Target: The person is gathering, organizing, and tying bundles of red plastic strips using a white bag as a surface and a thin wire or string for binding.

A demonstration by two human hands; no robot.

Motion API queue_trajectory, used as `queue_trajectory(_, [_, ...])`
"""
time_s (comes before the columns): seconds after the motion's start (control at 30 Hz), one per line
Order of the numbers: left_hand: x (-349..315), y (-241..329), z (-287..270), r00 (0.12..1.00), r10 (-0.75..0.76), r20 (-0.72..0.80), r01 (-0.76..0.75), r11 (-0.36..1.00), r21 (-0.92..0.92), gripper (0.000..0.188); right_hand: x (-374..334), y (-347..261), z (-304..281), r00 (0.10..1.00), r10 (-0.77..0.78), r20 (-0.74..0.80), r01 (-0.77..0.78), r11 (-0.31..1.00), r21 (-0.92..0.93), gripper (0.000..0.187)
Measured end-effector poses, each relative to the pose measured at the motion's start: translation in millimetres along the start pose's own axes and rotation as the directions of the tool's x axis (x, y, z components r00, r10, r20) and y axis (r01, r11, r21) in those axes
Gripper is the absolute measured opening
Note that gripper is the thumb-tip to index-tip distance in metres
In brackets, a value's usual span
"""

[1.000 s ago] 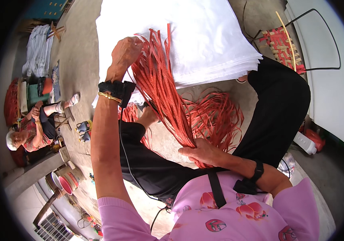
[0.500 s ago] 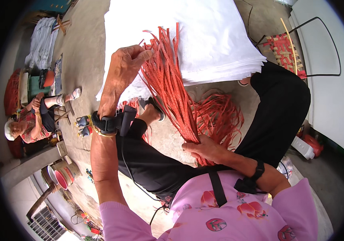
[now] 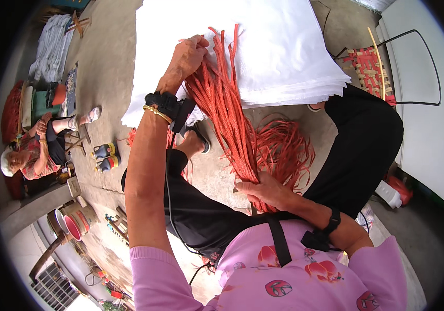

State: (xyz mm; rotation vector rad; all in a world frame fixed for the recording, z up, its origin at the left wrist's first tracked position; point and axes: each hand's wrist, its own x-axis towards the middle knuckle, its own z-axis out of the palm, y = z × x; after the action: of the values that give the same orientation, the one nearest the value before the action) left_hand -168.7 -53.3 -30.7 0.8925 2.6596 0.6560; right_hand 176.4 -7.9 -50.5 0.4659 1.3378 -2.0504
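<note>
A long bundle of red plastic strips (image 3: pixel 222 114) slants from my lap up over a stack of white sheets (image 3: pixel 274 52). Near my lap, my right hand (image 3: pixel 268 193) is wrapped round the bundle's lower end. At the upper end, my left hand (image 3: pixel 188 56) has its fingers pinched together beside the loose strip tips, over the white stack. A strip end seems to lie at its fingertips, but the fingers hide most of it. Behind the bundle, a heap of loose red strips (image 3: pixel 287 150) lies on the floor between my legs.
A woven red and tan seat with a black frame (image 3: pixel 369 67) stands at the right beside a white panel (image 3: pixel 434 135). On the left another person (image 3: pixel 35 153) sits with hands together. Two dark bottles (image 3: pixel 107 157) and some buckets (image 3: pixel 77 220) are on that side too.
My left hand has moved up and to the right along the strip tips, and its forearm has swung inward. My right hand keeps its grip at nearly the same place.
</note>
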Motion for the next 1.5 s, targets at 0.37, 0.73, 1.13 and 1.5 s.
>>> queue_trajectory(0.37, [0,22,4,0.983,0.174,0.064,-0.185,0.942,0.282,0.026,-3,-4,0,1.000,-0.014,0.027,0.013,0.999,0.040,0.038])
queue_trajectory(0.73, [11,21,17,0.948,0.284,0.143,-0.317,0.882,0.349,0.025,-4,-6,0,1.000,0.004,0.027,-0.004,1.000,-0.002,0.034])
queue_trajectory(1.13, [16,11,6,0.976,0.218,-0.025,-0.163,0.799,0.579,0.019,-6,-6,4,1.000,-0.024,-0.016,0.024,0.999,0.032,0.038])
queue_trajectory(1.5, [-69,32,-86,0.941,-0.106,-0.320,0.010,0.957,-0.290,0.050,-9,-20,-4,0.999,-0.034,-0.012,0.036,0.976,0.213,0.033])
